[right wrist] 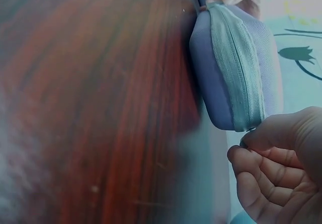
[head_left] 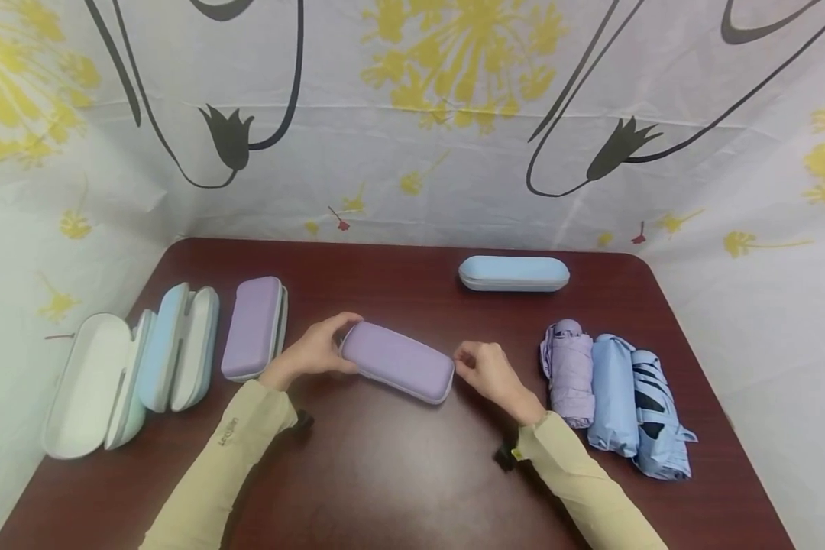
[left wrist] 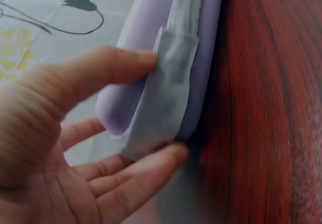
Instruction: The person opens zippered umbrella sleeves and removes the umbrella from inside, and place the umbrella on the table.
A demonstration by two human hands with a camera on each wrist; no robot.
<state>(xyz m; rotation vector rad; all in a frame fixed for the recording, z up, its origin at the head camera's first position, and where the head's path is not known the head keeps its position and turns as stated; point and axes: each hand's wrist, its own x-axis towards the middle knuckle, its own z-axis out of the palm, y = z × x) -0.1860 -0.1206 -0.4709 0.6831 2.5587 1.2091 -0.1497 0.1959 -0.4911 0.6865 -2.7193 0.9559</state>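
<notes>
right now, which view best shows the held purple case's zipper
Right wrist: the zipper faces the camera, leading to the right hand. Left wrist shows a stretch above the grey tab; head, only a thin pale edge.

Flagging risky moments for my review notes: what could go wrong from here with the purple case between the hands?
The right grip seems to pinch only a small zipper pull at one end of the purple case, so it could slip off. The left grip holds just the opposite end, around the grey band, so the case might twist if tugged. The purple umbrella lies near the right sleeve, which could nudge it.
</notes>
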